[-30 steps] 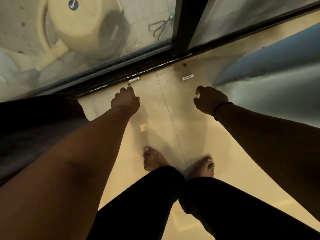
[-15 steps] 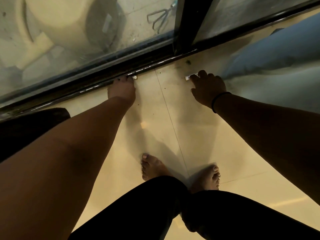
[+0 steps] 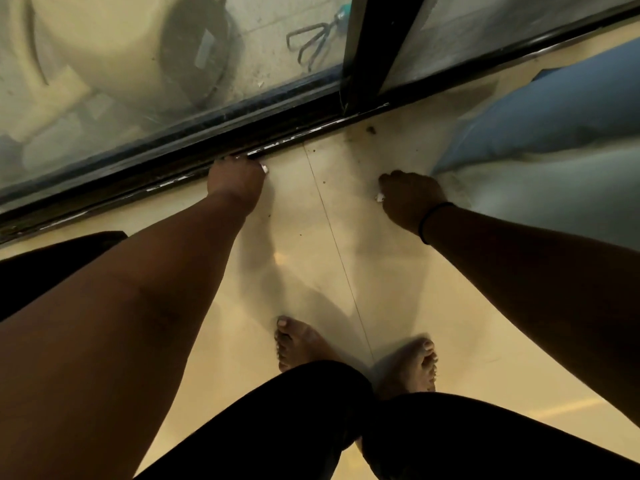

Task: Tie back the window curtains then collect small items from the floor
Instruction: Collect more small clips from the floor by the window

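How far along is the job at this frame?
Curtain ties are out of view; only blue curtain fabric reaches the floor. In hand: the left hand and right hand each close on a small white item. Left: dark specks by the window track.

A home, by the look of it: cream floor tiles (image 3: 398, 271) run up to a black sliding-door track (image 3: 194, 161), a blue curtain (image 3: 554, 112) pooled beside it and bare feet (image 3: 301, 341) on the tiles.
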A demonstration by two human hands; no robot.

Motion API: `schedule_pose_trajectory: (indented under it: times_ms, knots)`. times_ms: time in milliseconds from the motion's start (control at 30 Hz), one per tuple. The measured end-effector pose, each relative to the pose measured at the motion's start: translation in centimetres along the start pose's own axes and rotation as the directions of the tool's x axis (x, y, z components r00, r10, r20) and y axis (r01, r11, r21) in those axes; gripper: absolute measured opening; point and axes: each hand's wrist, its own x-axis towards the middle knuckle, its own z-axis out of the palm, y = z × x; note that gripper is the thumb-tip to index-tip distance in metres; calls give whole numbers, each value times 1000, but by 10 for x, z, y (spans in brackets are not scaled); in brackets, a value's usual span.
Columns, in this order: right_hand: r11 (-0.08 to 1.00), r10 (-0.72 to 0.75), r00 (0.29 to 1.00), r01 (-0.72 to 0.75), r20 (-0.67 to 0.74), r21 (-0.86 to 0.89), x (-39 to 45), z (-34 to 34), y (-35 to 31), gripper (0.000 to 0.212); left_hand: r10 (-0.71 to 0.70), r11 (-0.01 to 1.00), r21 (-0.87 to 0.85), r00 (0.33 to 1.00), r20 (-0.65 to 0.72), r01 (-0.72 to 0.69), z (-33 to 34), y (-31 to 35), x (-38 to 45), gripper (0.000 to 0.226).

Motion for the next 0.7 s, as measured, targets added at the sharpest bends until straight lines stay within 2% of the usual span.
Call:
schedule_pose_trajectory:
  times_ms: [100,200,300,400,467,533,600,700]
  knots:
    - [993,30,999,-35,43,115,-36,2,-4,19,-112,955,-265,991,78,129,-8,6,-24,24]
    - [979,48,994,-66,97,191,-82,-9,-3,21,-174,777,-568,959,223,273,-14,17,-69,18]
    - [962,67,986,-105,155,254,-133,-36,-6,19,-177,587,-747,950,257,312,-38,23,-135,16]
    - [949,51,980,-108,195,296,-192,-81,-14,31,-167,352,-849,919,357,394,-85,28,-210,36]
    - [963,-12,974,-50,228,266,-238,-123,-26,42,-153,152,-875,885,440,461,-125,29,-261,36]
    - [964,-55,972,-7,226,265,-282,-167,-40,45,-131,-5,-874,867,481,485,-166,28,-304,33]
    - [953,-66,981,7,183,304,-329,-221,-55,43,-88,-101,-882,879,469,461,-221,25,-345,41]
    - [934,-46,995,11,90,357,-390,-287,-67,38,-15,-162,-918,929,369,361,-297,28,-388,50]
